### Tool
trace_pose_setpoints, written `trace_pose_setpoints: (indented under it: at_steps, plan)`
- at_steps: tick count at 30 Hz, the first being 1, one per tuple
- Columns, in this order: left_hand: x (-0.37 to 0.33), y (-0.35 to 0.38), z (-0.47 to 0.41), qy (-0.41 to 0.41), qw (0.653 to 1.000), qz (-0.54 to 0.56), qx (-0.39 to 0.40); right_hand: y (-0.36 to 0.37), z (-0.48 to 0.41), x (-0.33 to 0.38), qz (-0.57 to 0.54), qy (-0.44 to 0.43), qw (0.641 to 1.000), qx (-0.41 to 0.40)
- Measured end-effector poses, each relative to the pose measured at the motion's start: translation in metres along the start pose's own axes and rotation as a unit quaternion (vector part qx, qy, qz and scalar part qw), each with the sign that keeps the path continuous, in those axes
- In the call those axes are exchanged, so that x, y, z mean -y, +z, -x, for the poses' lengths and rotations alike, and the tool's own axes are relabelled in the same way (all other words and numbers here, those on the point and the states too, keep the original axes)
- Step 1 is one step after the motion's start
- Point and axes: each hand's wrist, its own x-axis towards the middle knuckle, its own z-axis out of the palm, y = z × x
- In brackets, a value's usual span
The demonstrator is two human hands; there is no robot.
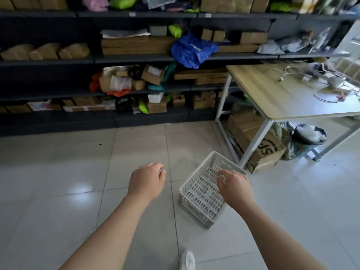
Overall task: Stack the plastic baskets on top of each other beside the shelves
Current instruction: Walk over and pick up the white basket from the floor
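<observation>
A white perforated plastic basket [202,190] stands on the tiled floor, right of centre, near a table leg. It looks like two baskets nested, with a greyer one showing at the bottom edge. My right hand [234,187] hovers over the basket's right side, fingers curled down and apart, holding nothing. My left hand [146,180] hangs above bare floor to the left of the basket, fingers loosely curled, also holding nothing. The dark shelves [136,59] run along the back wall.
A wooden-topped table [288,98] with white legs stands at right, with cardboard boxes [259,145] and a bin [309,135] beneath it. The shelves hold boxes and bags. My white shoe [187,261] shows at the bottom. Open tiled floor lies left of the basket.
</observation>
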Motion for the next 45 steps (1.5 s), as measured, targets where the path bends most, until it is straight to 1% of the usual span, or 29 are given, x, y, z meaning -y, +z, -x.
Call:
trace_pose_setpoints:
  at_steps: [7, 12, 16, 20, 23, 27, 32, 35, 38, 42, 45]
  plan:
    - [-0.022, 0.015, -0.111, 0.035, 0.999, 0.007, 0.024, 0.000, -0.089, -0.021, -0.008, 0.049, 0.999, 0.017]
    - [-0.030, 0.028, -0.186, 0.071, 0.996, -0.002, 0.058, 0.007, -0.140, -0.025, -0.013, 0.099, 0.995, 0.003]
    - [-0.032, 0.041, -0.255, 0.123, 0.989, 0.000, 0.087, 0.021, -0.180, -0.023, -0.025, 0.155, 0.988, -0.008]
    - [-0.025, 0.050, -0.328, 0.200, 0.973, 0.002, 0.118, 0.037, -0.219, -0.004, -0.044, 0.225, 0.973, -0.037]
    - [-0.014, 0.051, -0.382, 0.262, 0.954, 0.001, 0.147, 0.049, -0.246, 0.020, -0.061, 0.288, 0.953, -0.065]
    - [-0.004, 0.056, -0.438, 0.333, 0.925, -0.012, 0.183, 0.063, -0.266, 0.052, -0.079, 0.375, 0.920, -0.082]
    - [-0.023, 0.081, -0.477, 0.416, 0.882, -0.020, 0.219, 0.071, -0.273, 0.068, -0.085, 0.459, 0.879, -0.097]
    - [-0.049, 0.102, -0.484, 0.456, 0.857, -0.028, 0.237, 0.076, -0.273, 0.063, -0.089, 0.498, 0.858, -0.091]
    - [-0.077, 0.125, -0.488, 0.487, 0.835, -0.037, 0.254, 0.086, -0.273, 0.049, -0.106, 0.532, 0.833, -0.110]
    - [-0.114, 0.160, -0.495, 0.516, 0.809, -0.046, 0.276, 0.103, -0.277, 0.024, -0.136, 0.571, 0.800, -0.123]
    - [-0.135, 0.187, -0.501, 0.540, 0.788, -0.057, 0.290, 0.116, -0.282, 0.007, -0.145, 0.595, 0.782, -0.119]
